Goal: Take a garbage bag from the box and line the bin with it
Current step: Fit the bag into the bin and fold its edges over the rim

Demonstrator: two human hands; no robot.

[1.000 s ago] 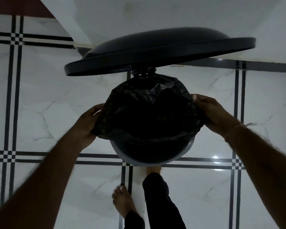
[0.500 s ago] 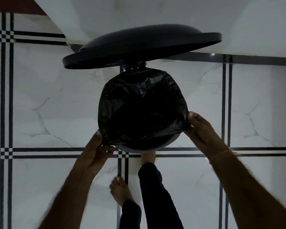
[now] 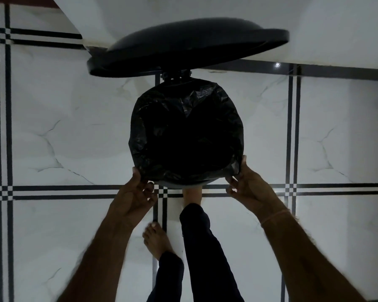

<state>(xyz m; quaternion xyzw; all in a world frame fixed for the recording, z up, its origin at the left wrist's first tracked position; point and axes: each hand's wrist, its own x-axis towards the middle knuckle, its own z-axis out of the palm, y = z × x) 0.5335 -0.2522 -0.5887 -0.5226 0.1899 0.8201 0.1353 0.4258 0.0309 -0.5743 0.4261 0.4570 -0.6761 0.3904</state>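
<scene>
A black garbage bag [image 3: 183, 118] is spread over the round mouth of the bin, covering nearly the whole rim; only a thin sliver of bin rim [image 3: 183, 183] shows at the near edge. The bin's dark lid [image 3: 183, 46] stands raised behind it. My left hand [image 3: 135, 195] pinches the bag's hem at the near left of the rim. My right hand [image 3: 249, 188] grips the hem at the near right. One foot [image 3: 192, 195] reaches under the bin's front. The box is not in view.
White marble-look floor tiles with dark striped borders [image 3: 74, 190] surround the bin. A white wall [image 3: 314, 29] rises behind the lid. My other bare foot [image 3: 157, 240] stands on the floor just in front of the bin.
Both hands slid from the sides of the rim round to its near edge, pulling the bag's hem down over it. Much less of the bin's rim shows now.
</scene>
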